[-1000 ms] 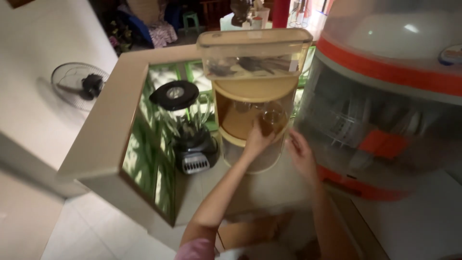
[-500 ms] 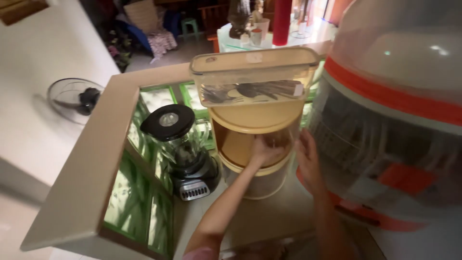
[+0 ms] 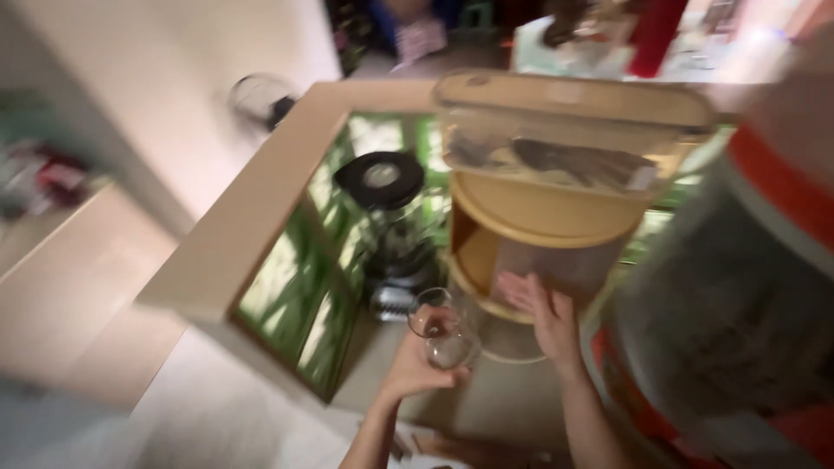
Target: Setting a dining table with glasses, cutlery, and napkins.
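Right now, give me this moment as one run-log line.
left hand: holds clear drinking glass | right hand: on door of round beige plastic cabinet | black-lidded blender: beside glass

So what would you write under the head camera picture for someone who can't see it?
The person's left hand holds a clear drinking glass above a counter, while the right hand rests on the door of a round tan cabinet. A blender stands beside it. The picture is blurry.

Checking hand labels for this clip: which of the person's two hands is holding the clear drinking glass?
The left hand holds the clear drinking glass by its base. The right hand holds nothing; it lies flat on the round beige cabinet's clear door.
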